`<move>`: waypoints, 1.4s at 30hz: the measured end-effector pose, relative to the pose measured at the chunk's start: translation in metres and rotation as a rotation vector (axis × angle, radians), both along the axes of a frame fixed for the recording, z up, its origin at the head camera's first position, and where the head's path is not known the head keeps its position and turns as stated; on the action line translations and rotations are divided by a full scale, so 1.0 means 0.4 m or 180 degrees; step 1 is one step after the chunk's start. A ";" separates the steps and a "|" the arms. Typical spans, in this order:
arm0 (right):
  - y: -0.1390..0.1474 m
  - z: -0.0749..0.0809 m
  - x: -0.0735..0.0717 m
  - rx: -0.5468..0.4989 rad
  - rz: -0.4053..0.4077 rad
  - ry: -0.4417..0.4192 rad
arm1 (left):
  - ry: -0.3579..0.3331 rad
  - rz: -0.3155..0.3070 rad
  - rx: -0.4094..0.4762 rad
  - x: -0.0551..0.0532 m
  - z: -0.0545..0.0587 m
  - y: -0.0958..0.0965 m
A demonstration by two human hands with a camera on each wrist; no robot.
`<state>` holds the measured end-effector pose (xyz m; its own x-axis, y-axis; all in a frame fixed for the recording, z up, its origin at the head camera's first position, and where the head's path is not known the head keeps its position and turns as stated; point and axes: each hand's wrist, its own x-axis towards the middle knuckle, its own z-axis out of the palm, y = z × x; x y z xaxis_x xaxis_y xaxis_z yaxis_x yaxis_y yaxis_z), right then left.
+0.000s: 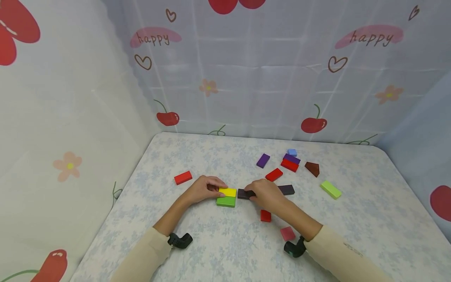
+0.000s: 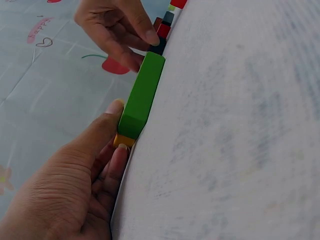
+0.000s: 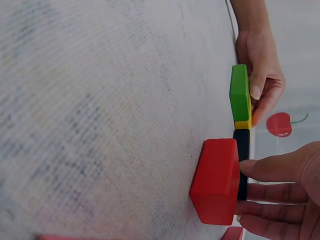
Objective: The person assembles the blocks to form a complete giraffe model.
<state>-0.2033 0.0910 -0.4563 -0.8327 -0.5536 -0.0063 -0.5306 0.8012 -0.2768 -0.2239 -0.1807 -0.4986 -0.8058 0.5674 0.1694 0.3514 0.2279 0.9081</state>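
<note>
At the table's middle, a yellow block [image 1: 227,192] lies against the back of a green block [image 1: 226,201]. My left hand [image 1: 204,189] holds the yellow block's left end between thumb and fingers. To the right of this pair is a black block [image 1: 244,194], its near end close to the yellow one. My right hand [image 1: 267,194] pinches the black block, fingers on the far side and thumb on the near side. In the right wrist view the thumb [image 3: 255,170] meets its edge, while a red block [image 3: 216,182] partly covers it.
Behind the right hand lie another black block [image 1: 286,190], a red block [image 1: 274,174] and a purple block [image 1: 263,160]. Farther right are a brown block [image 1: 312,169] and a lime block [image 1: 331,189]. A pink block [image 1: 287,234] sits near the right wrist, a red block [image 1: 183,178] at left.
</note>
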 end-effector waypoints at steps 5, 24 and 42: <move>-0.006 -0.004 -0.005 -0.0011 0.0007 -0.0020 | 0.0031 -0.0029 0.0026 -0.004 -0.004 0.000; 0.069 0.040 -0.007 -0.0220 -0.0227 -0.0128 | -0.0020 -0.0048 0.0013 -0.004 -0.010 -0.001; 0.310 0.003 -0.025 -0.0153 -0.0672 0.0005 | -0.0089 0.0040 -0.0038 -0.005 -0.016 -0.001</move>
